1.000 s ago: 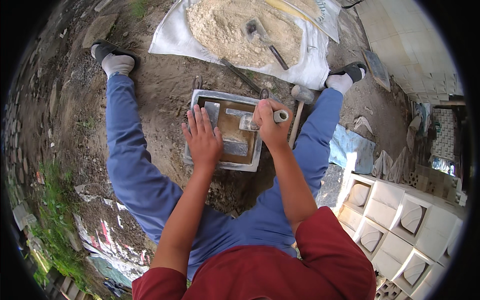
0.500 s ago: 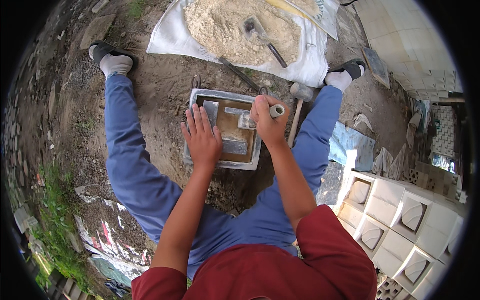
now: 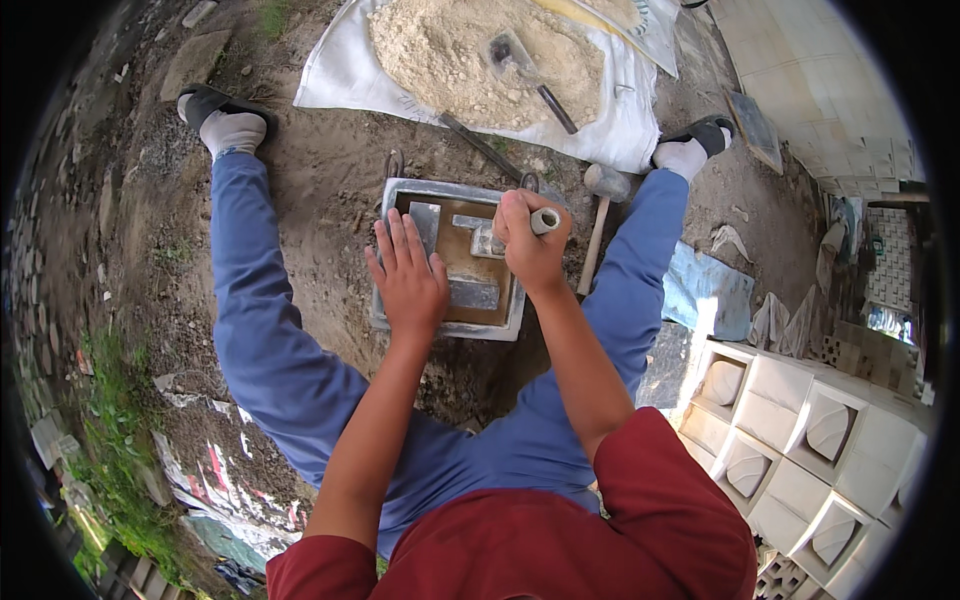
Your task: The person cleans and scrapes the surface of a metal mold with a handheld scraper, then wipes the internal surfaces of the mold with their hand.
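On the ground between my legs lies a rectangular grey metal mould [image 3: 512,317], with flat metal pieces [image 3: 472,293] and brownish material [image 3: 454,245] inside its frame. My left hand [image 3: 412,285] lies flat with fingers spread over the mould's left side, fingertips by a metal plate [image 3: 427,213]. Closed around a tool with a hollow, pipe-like handle [image 3: 545,220], my right hand [image 3: 532,250] is over the right side. The tool's small blocky head [image 3: 485,241] is within the frame; its underside is hidden.
A mallet [image 3: 606,183] lies right of the mould, near my right leg. Beyond is a white sack [image 3: 330,75] bearing pale powder [image 3: 440,60] and a scoop [image 3: 510,52]. A dark metal bar [image 3: 480,147] lies before it. Pale hollow blocks [image 3: 790,395] are stacked at right.
My right hand and the tool have shifted slightly left over the mould. My left hand stays flat in its place.
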A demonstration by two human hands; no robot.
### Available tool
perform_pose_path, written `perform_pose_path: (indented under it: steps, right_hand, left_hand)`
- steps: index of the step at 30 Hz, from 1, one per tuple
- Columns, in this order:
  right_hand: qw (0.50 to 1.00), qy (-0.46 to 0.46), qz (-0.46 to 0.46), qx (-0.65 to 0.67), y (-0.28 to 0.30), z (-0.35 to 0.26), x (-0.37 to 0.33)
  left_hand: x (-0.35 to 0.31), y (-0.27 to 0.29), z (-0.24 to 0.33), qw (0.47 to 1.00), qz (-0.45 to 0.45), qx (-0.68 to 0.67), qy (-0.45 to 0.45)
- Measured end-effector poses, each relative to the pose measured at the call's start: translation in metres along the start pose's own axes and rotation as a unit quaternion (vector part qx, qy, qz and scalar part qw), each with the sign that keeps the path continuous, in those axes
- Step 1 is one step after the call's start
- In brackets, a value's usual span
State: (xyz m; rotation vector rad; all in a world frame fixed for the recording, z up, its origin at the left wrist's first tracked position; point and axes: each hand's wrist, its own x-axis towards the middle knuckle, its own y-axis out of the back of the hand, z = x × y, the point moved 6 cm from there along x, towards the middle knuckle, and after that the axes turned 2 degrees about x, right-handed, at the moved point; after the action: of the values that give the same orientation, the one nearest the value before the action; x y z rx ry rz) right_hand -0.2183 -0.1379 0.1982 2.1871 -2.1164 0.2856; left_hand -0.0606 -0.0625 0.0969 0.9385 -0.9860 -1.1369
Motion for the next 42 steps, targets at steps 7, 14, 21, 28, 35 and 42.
perform_pose_path:
  steps: [7, 14, 21, 28, 35, 42]
  right_hand:
    - [1.000, -0.009, -0.019, -0.014, -0.008, 0.003, 0.002]
    - [1.000, -0.002, -0.012, -0.002, -0.009, 0.006, 0.000]
    - [0.999, 0.042, -0.018, -0.010, -0.014, 0.000, -0.003]
    - [0.998, 0.051, -0.039, -0.008, -0.020, 0.002, -0.004]
    - [0.998, 0.053, -0.018, -0.004, -0.025, -0.003, -0.005]
    - [0.999, 0.014, -0.033, 0.001, -0.032, 0.004, 0.002]
  left_hand:
    - [0.004, 0.001, 0.000, 1.000, 0.007, -0.006, 0.001]
    - [0.002, 0.000, 0.001, 1.000, -0.004, -0.003, 0.001]
    - [0.004, 0.004, 0.002, 1.000, -0.002, -0.015, -0.002]
    - [0.004, 0.001, 0.000, 1.000, -0.007, -0.018, 0.000]
    - [-0.001, 0.002, -0.008, 0.998, 0.022, -0.058, 0.033]
    - [0.002, -0.002, -0.015, 0.997, 0.036, -0.037, 0.063]
